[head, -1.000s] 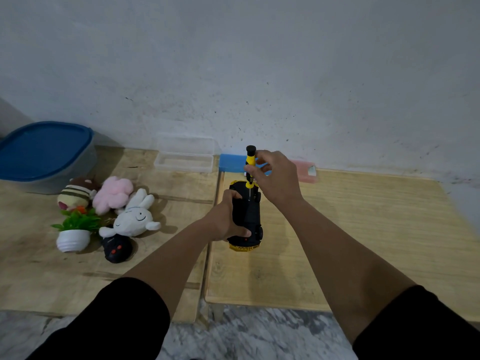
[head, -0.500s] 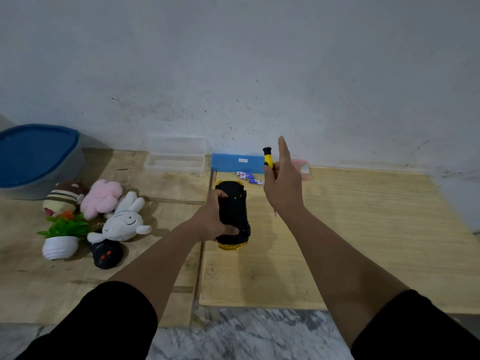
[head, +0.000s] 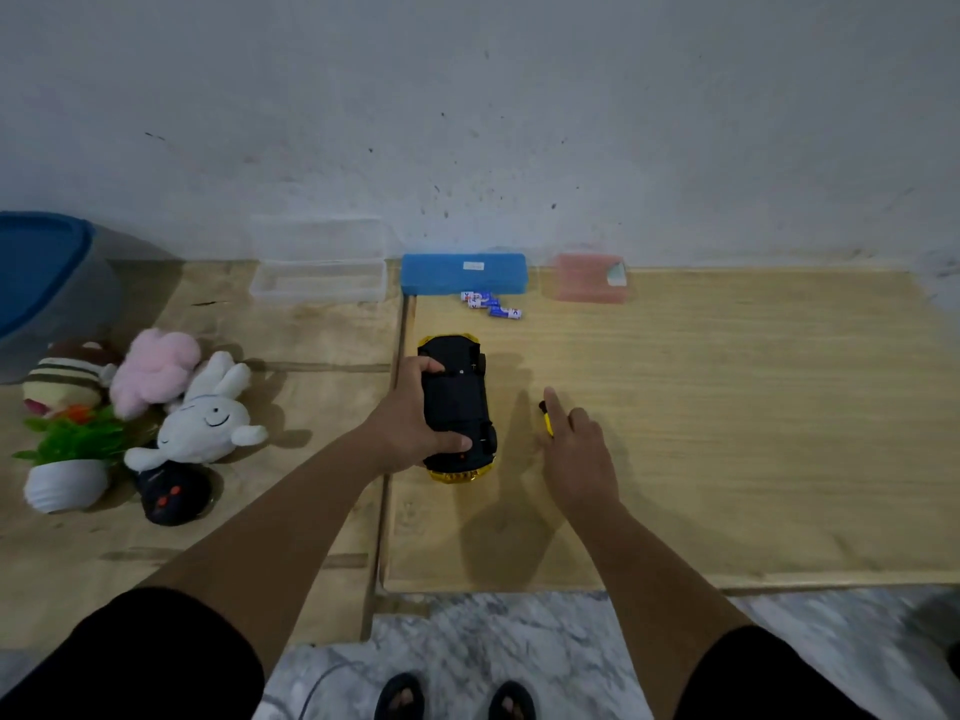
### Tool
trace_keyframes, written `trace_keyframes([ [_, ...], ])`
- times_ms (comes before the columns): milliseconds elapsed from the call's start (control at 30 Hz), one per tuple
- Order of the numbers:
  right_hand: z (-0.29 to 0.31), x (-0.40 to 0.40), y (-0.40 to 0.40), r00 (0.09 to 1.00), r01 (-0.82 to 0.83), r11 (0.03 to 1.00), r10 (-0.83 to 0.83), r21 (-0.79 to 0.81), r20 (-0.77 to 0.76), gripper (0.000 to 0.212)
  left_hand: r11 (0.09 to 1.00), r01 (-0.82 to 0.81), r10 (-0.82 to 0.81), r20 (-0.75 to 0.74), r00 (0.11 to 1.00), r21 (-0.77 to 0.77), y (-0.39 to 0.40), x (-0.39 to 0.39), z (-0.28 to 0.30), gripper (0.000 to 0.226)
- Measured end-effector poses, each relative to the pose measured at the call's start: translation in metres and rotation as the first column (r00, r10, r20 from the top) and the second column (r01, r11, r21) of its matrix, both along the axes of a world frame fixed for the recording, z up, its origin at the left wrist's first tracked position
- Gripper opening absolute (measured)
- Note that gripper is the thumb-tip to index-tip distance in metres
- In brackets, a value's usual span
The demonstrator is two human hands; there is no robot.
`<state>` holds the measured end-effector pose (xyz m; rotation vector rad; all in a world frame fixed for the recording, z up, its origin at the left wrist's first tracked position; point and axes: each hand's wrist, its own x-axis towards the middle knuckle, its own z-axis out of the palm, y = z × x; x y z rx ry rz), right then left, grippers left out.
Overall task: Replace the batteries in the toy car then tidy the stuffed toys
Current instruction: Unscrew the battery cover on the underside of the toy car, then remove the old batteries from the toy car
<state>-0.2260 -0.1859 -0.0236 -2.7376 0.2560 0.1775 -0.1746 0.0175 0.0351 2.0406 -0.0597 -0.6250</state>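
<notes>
The toy car (head: 457, 407) lies upside down on the right wooden table (head: 727, 433), black underside up, yellow body showing at both ends. My left hand (head: 410, 423) grips it from its left side. My right hand (head: 574, 449) rests low on the table just right of the car, its fingers loosely around a yellow and black screwdriver (head: 545, 422) that touches the wood. Three small batteries (head: 491, 305) lie beyond the car. On the left table sit the stuffed toys: a white rabbit (head: 202, 423), a pink one (head: 156, 368), a striped one (head: 62, 374) and a black one (head: 171, 493).
Along the wall stand a clear plastic box (head: 318, 280), a blue case (head: 464, 273) and a pink case (head: 589, 279). A blue-lidded tub (head: 36, 272) is at far left, and a small potted plant (head: 67, 459) stands beside the toys. The two tables meet at a seam left of the car.
My right hand lifted the screwdriver off the car's underside and brought it down onto the table to the right. My left hand stayed on the car.
</notes>
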Motion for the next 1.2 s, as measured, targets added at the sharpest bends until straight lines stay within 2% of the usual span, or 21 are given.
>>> trace_keyframes([
  [33, 0.003, 0.001, -0.002, 1.000, 0.004, 1.000, -0.004, -0.023, 0.023, 0.059, 1.000, 0.002, -0.002, -0.001, 1.000, -0.002, -0.001, -0.001, -0.001, 0.081],
  [100, 0.013, 0.009, -0.003, 0.983, 0.035, 0.999, -0.035, 0.005, 0.178, 0.052, 1.000, 0.008, -0.008, 0.005, 1.000, -0.001, -0.003, -0.003, -0.001, 0.081],
  [167, 0.027, 0.022, 0.003, 0.934, -0.033, 0.984, -0.032, 0.176, 0.356, 0.046, 1.000, 0.011, -0.011, 0.019, 1.000, 0.004, -0.005, -0.004, 0.000, 0.080],
  [233, 0.042, 0.033, 0.013, 0.915, -0.157, 0.947, 0.033, 0.280, 0.401, 0.044, 1.000, 0.013, -0.013, 0.044, 0.999, 0.012, -0.008, -0.006, 0.002, 0.080],
  [367, 0.058, 0.042, 0.026, 0.928, -0.244, 0.936, 0.150, 0.254, 0.341, 0.039, 0.999, 0.030, -0.032, 0.110, 0.993, 0.021, -0.015, -0.009, 0.007, 0.083],
  [500, 0.063, 0.040, 0.027, 0.943, -0.192, 0.925, 0.081, 0.329, 0.322, 0.032, 0.999, 0.034, -0.035, 0.112, 0.993, 0.015, -0.020, -0.009, 0.009, 0.091],
  [633, 0.070, 0.036, 0.023, 0.955, -0.194, 0.907, 0.088, 0.374, 0.282, 0.017, 0.997, 0.059, -0.063, 0.096, 0.993, 0.042, -0.025, -0.012, 0.006, 0.099],
  [733, 0.079, 0.033, 0.012, 0.978, -0.085, 0.844, -0.032, 0.530, 0.208, 0.013, 0.997, 0.063, -0.066, 0.089, 0.994, 0.036, -0.032, -0.013, 0.006, 0.105],
  [833, 0.076, 0.030, -0.011, 0.954, 0.093, 0.788, -0.245, 0.608, 0.172, 0.023, 0.996, 0.070, -0.073, 0.074, 0.995, 0.047, -0.038, -0.013, 0.006, 0.110],
  [900, 0.062, 0.026, -0.028, 0.950, 0.156, 0.818, -0.277, 0.553, 0.142, 0.023, 0.996, 0.068, -0.071, 0.061, 0.996, 0.053, -0.038, -0.013, 0.004, 0.110],
  [1000, 0.037, 0.015, -0.041, 0.975, 0.170, 0.904, -0.212, 0.392, 0.067, 0.019, 0.997, 0.055, -0.058, 0.048, 0.997, 0.059, -0.035, -0.012, -0.001, 0.111],
  [1200, 0.019, 0.002, -0.032, 0.997, 0.007, 0.989, -0.019, 0.145, 0.079, 0.019, 0.998, 0.033, -0.034, 0.023, 0.999, 0.053, -0.030, -0.012, -0.011, 0.110],
])
